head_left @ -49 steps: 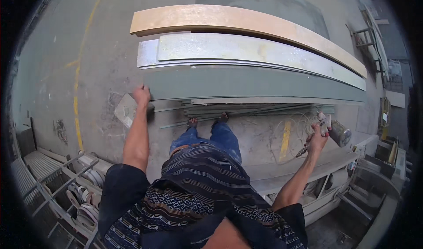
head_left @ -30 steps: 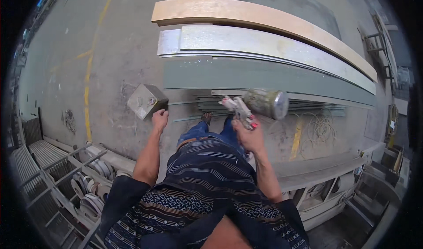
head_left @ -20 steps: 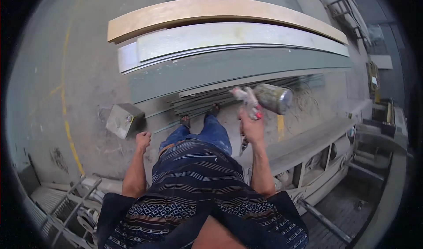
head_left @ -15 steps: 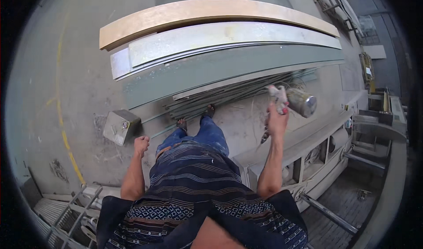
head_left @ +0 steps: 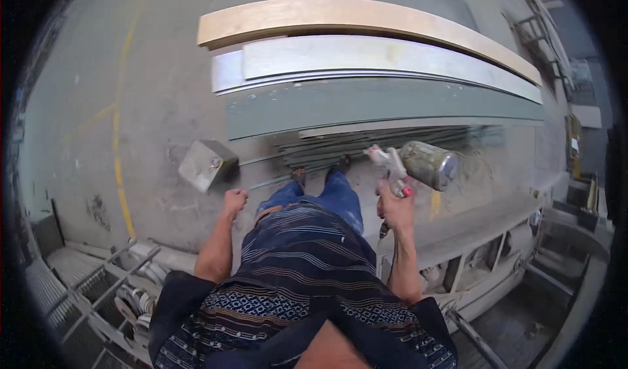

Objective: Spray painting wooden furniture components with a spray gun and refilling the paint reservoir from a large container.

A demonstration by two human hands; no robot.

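At the lower left of the frame lies a metal rack (head_left: 85, 290); above it, a small grey box (head_left: 207, 165) sits on the concrete floor (head_left: 150, 88). The left hand (head_left: 234, 202), just below the box, is curled loosely and holds nothing. Centre frame, grey-green boards (head_left: 386, 104) lie stacked. Right of centre, the right hand (head_left: 394, 209) grips a spray gun (head_left: 413, 166), fingers wrapped tight round its handle. It looks like spraying is under way; the nozzle needs aiming squarely at the boards.
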